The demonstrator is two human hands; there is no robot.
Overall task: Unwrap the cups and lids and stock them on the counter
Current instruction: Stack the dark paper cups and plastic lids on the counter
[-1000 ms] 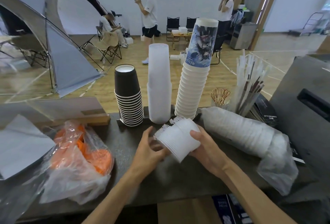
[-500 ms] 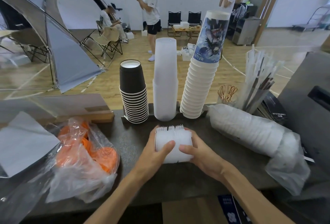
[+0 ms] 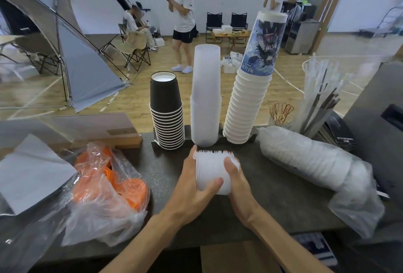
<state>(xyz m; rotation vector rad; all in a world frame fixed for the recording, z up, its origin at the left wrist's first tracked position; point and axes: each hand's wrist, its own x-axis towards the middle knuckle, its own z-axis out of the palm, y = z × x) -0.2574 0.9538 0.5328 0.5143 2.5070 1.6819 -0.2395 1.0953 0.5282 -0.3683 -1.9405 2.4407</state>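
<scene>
Both my hands clasp a short stack of white lids (image 3: 212, 169), held upright just above the dark counter (image 3: 165, 172). My left hand (image 3: 194, 183) wraps its left side with the thumb across the front. On the stack's right side sits my right hand (image 3: 238, 185). Behind stand three upturned cup stacks: black cups (image 3: 166, 111), frosted clear cups (image 3: 206, 98) and white cups (image 3: 250, 96) topped by a printed one. A long sleeve of white lids in clear plastic (image 3: 309, 157) lies on the right. A plastic bag with orange lids (image 3: 109, 187) lies on the left.
Wrapped straws (image 3: 318, 96) stand in a holder at the back right, beside small gold clips (image 3: 281, 111). White paper (image 3: 28, 172) and a wooden sign stand (image 3: 104, 129) sit on the left. A dark machine (image 3: 379, 120) fills the right edge. People and folding chairs are beyond the counter.
The lid stack has turned from tilted to upright between my hands and shifted toward the clear cup stack. My view has moved closer to the counter.
</scene>
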